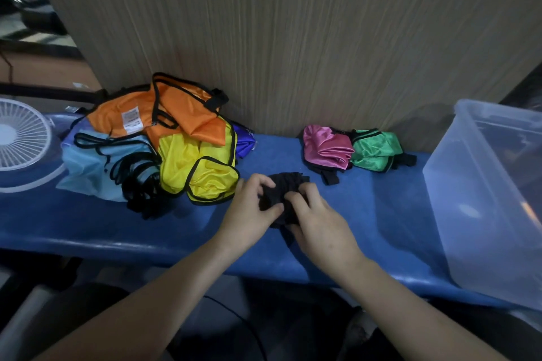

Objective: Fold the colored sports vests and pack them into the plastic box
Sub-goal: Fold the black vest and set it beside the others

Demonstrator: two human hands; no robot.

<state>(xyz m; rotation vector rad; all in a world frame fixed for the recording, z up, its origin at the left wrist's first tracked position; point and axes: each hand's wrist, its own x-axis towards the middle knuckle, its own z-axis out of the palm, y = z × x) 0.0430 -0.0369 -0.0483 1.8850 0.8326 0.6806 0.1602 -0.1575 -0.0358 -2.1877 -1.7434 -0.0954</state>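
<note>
The left hand [252,208] and right hand [318,221] both grasp a small black fabric sports vest [283,186], compressing it into a compact bundle on the blue padded bench [88,223], evidently to hold the fold. Folded pink vest [327,149] and green vest [375,149] lie beside the clear plastic box [484,199], staged for packing. An unfolded pile [164,143] waits at left.

Both forearms are bare, no sleeves in view; the left hand [249,208] and right hand [318,223] seemingly wear no rings.
</note>
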